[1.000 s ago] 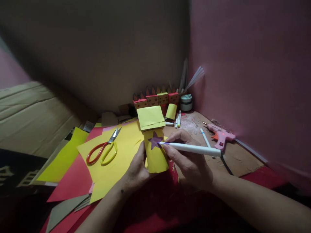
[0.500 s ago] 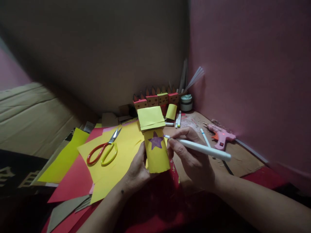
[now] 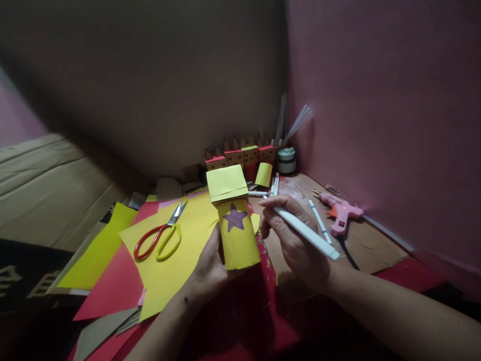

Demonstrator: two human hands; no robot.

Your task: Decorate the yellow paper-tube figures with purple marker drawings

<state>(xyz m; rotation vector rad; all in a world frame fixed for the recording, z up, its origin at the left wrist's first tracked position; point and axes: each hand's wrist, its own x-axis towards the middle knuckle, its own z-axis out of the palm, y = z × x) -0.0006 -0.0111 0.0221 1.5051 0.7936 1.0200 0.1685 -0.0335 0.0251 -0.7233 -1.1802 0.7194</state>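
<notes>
My left hand (image 3: 210, 260) is wrapped round a yellow paper figure (image 3: 240, 250), a tube body with a box-shaped head in lighter yellow. A filled-in purple star (image 3: 235, 217) shows on the front of its body. Between the thumb and fingers of my right hand (image 3: 293, 230) is a white marker (image 3: 308, 234), its tip up and to the left, apart from the figure. Left of the figure, scissors (image 3: 161, 233) with one red and one yellow handle lie on yellow paper (image 3: 191, 240).
Several cardboard figures (image 3: 235, 156) with pointed ears stand at the back, near a yellow paper tube (image 3: 264, 174) and a lidded jar (image 3: 286, 160). A pink glue gun (image 3: 345, 210) and another marker (image 3: 320, 221) lie to the right. Red paper (image 3: 112, 281) and cardboard surround the left side.
The marker tip has drawn away from the star's edge, and the marker now slopes more steeply. The figure has shifted slightly left and tilted in my left hand.
</notes>
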